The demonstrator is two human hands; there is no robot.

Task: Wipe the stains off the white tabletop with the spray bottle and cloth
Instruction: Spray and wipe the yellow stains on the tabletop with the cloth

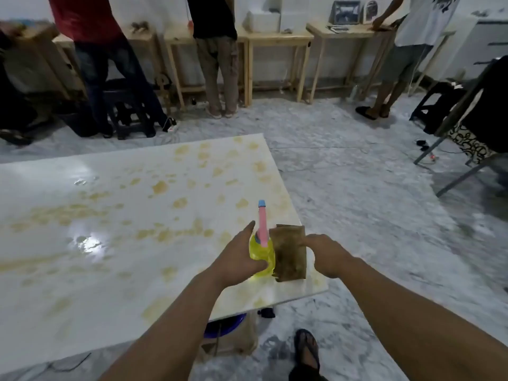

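- While the left hand (238, 261) wraps the yellow body of the spray bottle (261, 251), thumb up along its left side, fingers curled round the near side, the bottle stands upright on the worktop (90, 215) near the right front corner.
- Bottle long axis vertical; pink spray head with blue tip points away from the person, toward the far edge.
- Cloth (290, 253), brown, folded into a rectangle, just right of the bottle and touching it, long side running near-to-far; it looks lifted or tilted off the surface, cannot tell for sure.
- Right hand (325, 255) pinches the cloth's right edge, fingers curled down over it.
- Worktop white, glossy, with light glare; yellow-brown stains (160, 187) scattered over most of it, thickest in the middle and toward the far right corner, smeared streaks on the left.
- Under the near right corner: a blue round item (225, 323) and a tan bag or box, unclear.
- Person's foot in a dark sandal (307, 350) on the grey marbled floor (371, 204).
- Far wall: row of light wooden tables (277, 39); three people stand at them, backs turned.
- Black stool (129, 111) at left, dark chair with metal legs at right.
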